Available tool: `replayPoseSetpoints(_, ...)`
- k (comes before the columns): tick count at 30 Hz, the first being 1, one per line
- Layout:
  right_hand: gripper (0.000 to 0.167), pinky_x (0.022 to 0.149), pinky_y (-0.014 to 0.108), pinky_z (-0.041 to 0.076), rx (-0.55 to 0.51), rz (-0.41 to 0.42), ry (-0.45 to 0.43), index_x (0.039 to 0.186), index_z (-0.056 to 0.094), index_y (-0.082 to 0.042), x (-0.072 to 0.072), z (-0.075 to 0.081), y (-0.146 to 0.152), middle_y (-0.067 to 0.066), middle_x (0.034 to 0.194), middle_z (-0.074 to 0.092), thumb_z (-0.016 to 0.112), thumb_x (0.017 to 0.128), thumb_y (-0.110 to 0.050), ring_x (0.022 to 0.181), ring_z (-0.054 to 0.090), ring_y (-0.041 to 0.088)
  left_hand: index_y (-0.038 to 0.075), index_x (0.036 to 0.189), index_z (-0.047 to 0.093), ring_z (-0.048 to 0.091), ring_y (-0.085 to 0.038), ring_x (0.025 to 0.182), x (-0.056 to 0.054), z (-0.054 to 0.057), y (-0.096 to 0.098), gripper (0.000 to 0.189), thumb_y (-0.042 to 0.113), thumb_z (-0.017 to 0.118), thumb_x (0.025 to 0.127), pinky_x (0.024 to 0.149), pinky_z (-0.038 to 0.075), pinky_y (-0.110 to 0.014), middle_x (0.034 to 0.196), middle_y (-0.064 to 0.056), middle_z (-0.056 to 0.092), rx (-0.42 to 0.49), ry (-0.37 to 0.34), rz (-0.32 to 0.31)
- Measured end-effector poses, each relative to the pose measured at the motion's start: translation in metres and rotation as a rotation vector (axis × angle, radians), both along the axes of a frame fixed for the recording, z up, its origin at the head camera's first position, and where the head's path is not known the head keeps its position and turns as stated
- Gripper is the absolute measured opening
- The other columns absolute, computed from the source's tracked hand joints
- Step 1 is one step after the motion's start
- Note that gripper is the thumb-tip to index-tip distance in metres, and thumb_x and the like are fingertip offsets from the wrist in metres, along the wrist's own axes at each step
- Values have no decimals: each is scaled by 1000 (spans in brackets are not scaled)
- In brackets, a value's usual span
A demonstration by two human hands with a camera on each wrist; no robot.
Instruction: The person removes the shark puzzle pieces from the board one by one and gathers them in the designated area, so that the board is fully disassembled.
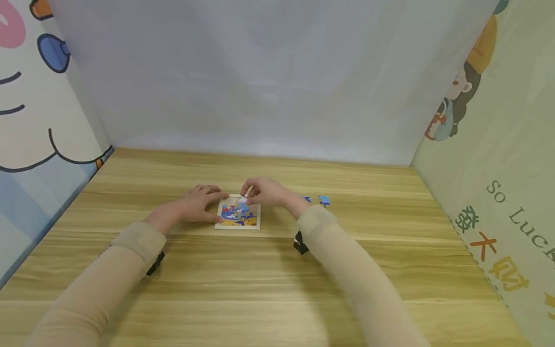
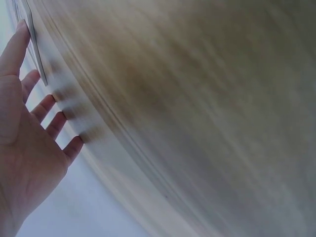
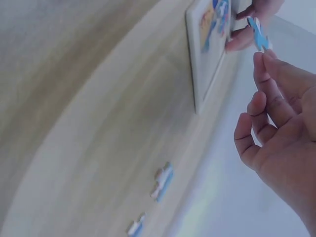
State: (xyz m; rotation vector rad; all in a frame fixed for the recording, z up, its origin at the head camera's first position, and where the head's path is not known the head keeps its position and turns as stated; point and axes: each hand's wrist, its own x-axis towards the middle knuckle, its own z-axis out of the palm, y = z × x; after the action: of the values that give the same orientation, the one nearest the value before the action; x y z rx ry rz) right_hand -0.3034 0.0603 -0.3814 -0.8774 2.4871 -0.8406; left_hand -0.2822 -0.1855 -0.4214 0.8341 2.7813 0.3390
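Observation:
A small jigsaw puzzle in a white frame (image 1: 237, 228) lies on the wooden table, partly filled with blue, yellow and red picture pieces. My left hand (image 1: 200, 204) rests at its left side, thumb and index finger touching the frame's edge, the other fingers spread on the table as the left wrist view shows. Over the upper right of the frame, my right hand (image 1: 265, 191) pinches a blue puzzle piece (image 3: 258, 34) between thumb and index finger. In the right wrist view this piece is held on edge above the frame, and the other fingers are loosely curled.
Two loose blue puzzle pieces lie right of the frame: one piece (image 1: 324, 200) in full sight, the other (image 1: 307, 199) partly behind the right wrist. A white curtain (image 1: 260, 96) closes off the table's back, with printed cloths (image 1: 490, 193) at both sides.

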Motion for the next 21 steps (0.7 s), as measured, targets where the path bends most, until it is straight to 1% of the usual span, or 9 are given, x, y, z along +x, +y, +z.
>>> replayPoseSetpoints(3,23,85,26,51,-2,8,1,111,62,-9,0,7,7,5,99,70,66,88,-11,92,65,13,16,148,33,23,-47,134,0,-1,0,79,56,61,85,102,20,-72,150,-19,26,-2,1,-1)
replayPoseSetpoints(5,21,84,25,52,-1,16,16,109,62,-10,0,12,12,5,97,70,66,89,-11,91,66,12,17,148,33,22,-46,135,0,-1,0,79,55,61,85,102,20,-71,151,-18,26,-4,0,0)
replayPoseSetpoints(11,18,83,28,51,2,31,47,106,63,-10,4,27,27,3,94,71,66,89,-13,89,66,11,15,147,34,25,-46,133,0,0,1,79,55,62,85,102,23,-70,149,-18,29,-7,12,-6)
replayPoseSetpoints(18,21,79,31,51,3,12,16,110,62,-9,7,42,51,3,96,70,65,90,-14,90,64,14,13,147,35,27,-46,133,0,4,3,79,53,63,85,104,26,-65,148,-19,31,-33,26,-37)
replayPoseSetpoints(21,22,80,31,51,7,-1,14,111,61,-8,7,45,62,4,97,69,65,90,-15,91,64,15,12,146,35,28,-45,133,1,5,4,78,52,63,85,105,27,-64,148,-19,31,-37,26,-41)
